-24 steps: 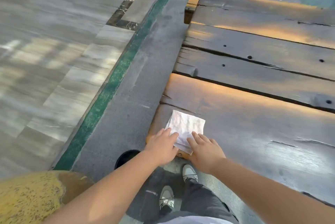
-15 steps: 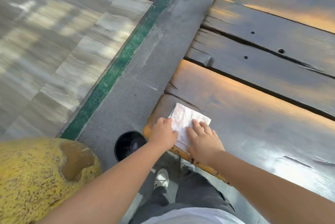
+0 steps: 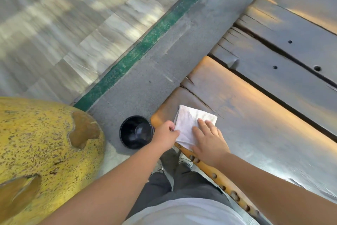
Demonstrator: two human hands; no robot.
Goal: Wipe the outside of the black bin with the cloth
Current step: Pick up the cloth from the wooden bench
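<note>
A folded white cloth [image 3: 189,123] lies on the near left corner of a wooden bench [image 3: 255,115]. My left hand [image 3: 166,134] pinches the cloth's left edge. Flat on the cloth's near right part rests my right hand [image 3: 207,141], fingers spread. A small round black bin [image 3: 135,131] stands open on the grey pavement just left of the bench corner and of my left hand. I look down into it; its outer wall is mostly hidden.
A big yellow speckled rounded object [image 3: 42,148] fills the lower left, close to the bin. A green painted strip [image 3: 145,46] borders the grey pavement, with pale tiles beyond. My legs and shoes [image 3: 182,162] are below the bench edge.
The view has swung left and down, bringing the bin and the yellow object fully into sight. My left hand has closed on the cloth's left edge; my right hand stays flat on it.
</note>
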